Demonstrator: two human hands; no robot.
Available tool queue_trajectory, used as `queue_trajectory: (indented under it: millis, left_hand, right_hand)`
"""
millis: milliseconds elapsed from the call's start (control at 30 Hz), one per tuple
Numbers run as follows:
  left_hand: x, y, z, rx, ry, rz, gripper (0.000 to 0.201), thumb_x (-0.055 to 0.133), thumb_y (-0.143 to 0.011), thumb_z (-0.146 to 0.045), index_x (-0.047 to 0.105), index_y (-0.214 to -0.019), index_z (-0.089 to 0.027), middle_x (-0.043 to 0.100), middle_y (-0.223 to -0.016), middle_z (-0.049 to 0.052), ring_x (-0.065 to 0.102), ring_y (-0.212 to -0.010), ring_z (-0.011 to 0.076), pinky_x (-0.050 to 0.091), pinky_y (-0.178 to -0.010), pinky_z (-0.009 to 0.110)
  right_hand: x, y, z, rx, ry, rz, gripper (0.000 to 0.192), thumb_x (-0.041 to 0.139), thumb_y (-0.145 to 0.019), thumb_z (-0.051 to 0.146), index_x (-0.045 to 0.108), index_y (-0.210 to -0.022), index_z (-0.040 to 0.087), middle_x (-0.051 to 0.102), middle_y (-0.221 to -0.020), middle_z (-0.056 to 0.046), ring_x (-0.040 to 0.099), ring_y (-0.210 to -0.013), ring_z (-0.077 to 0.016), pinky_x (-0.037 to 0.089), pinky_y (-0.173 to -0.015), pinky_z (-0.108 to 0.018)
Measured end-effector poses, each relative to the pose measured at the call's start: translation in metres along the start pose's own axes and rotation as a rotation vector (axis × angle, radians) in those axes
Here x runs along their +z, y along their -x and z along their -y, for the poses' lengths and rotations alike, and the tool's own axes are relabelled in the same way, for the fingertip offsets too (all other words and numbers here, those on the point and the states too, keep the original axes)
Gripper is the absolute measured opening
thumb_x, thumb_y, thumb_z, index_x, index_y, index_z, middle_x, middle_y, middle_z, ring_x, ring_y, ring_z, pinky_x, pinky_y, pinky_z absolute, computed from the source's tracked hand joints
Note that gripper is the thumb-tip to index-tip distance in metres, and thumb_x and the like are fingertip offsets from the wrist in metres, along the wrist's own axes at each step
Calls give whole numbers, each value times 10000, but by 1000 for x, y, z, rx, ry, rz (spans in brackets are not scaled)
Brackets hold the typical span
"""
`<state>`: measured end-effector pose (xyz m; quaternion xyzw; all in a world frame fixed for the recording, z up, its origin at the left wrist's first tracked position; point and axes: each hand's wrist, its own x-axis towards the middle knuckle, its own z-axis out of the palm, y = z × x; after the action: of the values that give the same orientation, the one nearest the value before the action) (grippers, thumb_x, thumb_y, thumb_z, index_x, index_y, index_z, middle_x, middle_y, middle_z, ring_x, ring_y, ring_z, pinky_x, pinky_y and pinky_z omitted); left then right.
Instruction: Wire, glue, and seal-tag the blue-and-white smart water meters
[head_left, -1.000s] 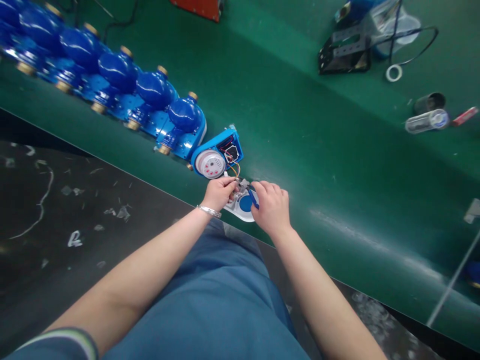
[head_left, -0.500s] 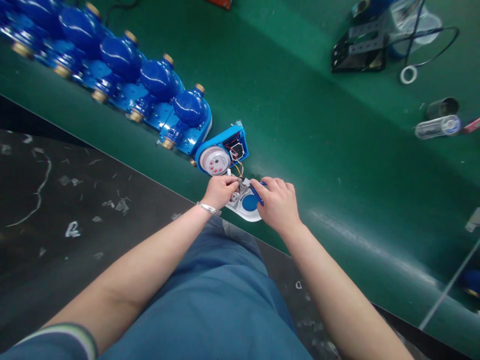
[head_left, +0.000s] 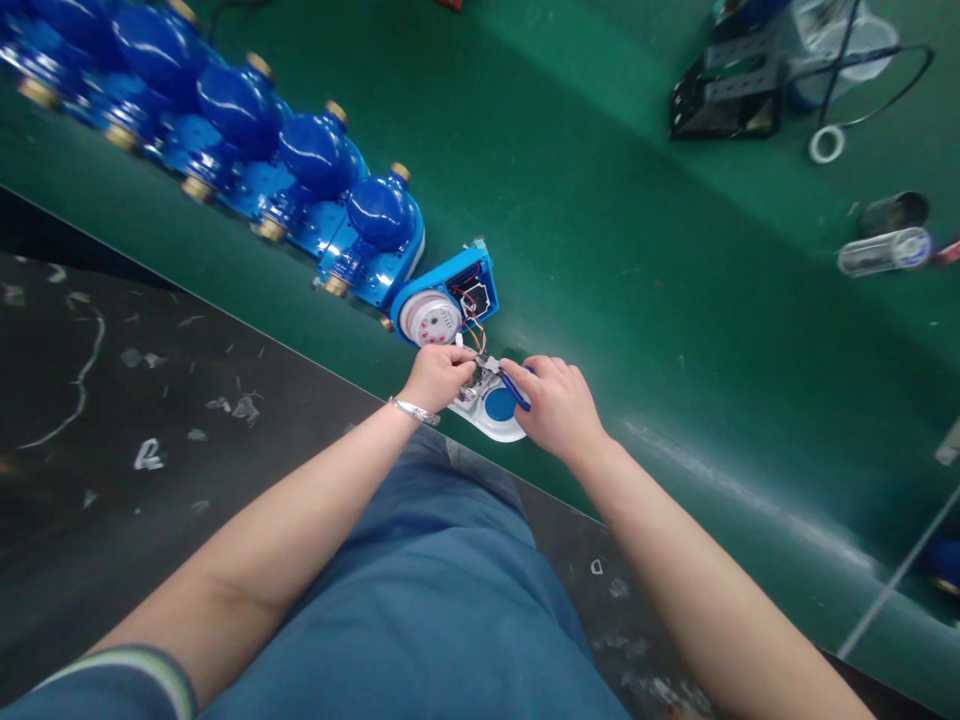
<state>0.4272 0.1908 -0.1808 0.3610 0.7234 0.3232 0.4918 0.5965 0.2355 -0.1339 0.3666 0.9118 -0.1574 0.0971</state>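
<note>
My right hand [head_left: 561, 410] is wrapped round a pair of pliers with blue handles [head_left: 516, 389], jaws pointing left. My left hand [head_left: 436, 380] is closed in a pinch close to the jaws; what lies between its fingertips is too small to make out. Under both hands is a white cover [head_left: 501, 434] with a blue round disc [head_left: 500, 404] and small parts at its left. Thin wires [head_left: 477, 334] run from it to an open blue meter housing [head_left: 442, 272], which holds a round dial [head_left: 430, 318] with red marks.
A row of blue meters with brass ends [head_left: 381, 215] stands at the left along the green bench [head_left: 585, 220]. Farther back right are a black metal stand [head_left: 724, 110], a white ring [head_left: 826, 144] and a clear cylinder [head_left: 874, 255]. Scraps litter the dark floor [head_left: 225, 500].
My left hand has shifted slightly left and up, and the pliers have barely moved. The whole view has shifted a little. Both hands keep their grip.
</note>
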Motion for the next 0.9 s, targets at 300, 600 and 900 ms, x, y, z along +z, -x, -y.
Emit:
queue_trajectory:
  millis: [300, 600, 900]
  left_hand:
    - [1, -1, -1, -24, 36, 10, 174, 520, -631, -187, 665, -658, -94, 583, -488, -5, 458, -411, 69, 365, -417, 174]
    - [2, -3, 4, 2, 43, 25, 177, 522, -636, -213, 656, -643, -98, 566, -476, -7, 457, -407, 72, 358, -404, 179]
    - [2, -4, 2, 21, 19, 30, 190, 517, -635, -224, 663, -658, -104, 564, -475, -9, 441, -398, 70, 351, -405, 185]
  right_hand:
    - [8, 2, -2, -15, -19, -44, 491, 480, -703, 202, 491, -1193, 244, 564, -963, -69, 457, -780, -203, 310, -662, -297]
    - [18, 4, 0, 27, -46, -73, 490, 465, -707, 188, 496, -1194, 231, 567, -982, -73, 464, -770, -201, 342, -654, -294]
    - [30, 8, 3, 70, -116, -93, 512, 471, -706, 187, 471, -1216, 222, 559, -1007, -66, 466, -802, -199, 359, -694, -289]
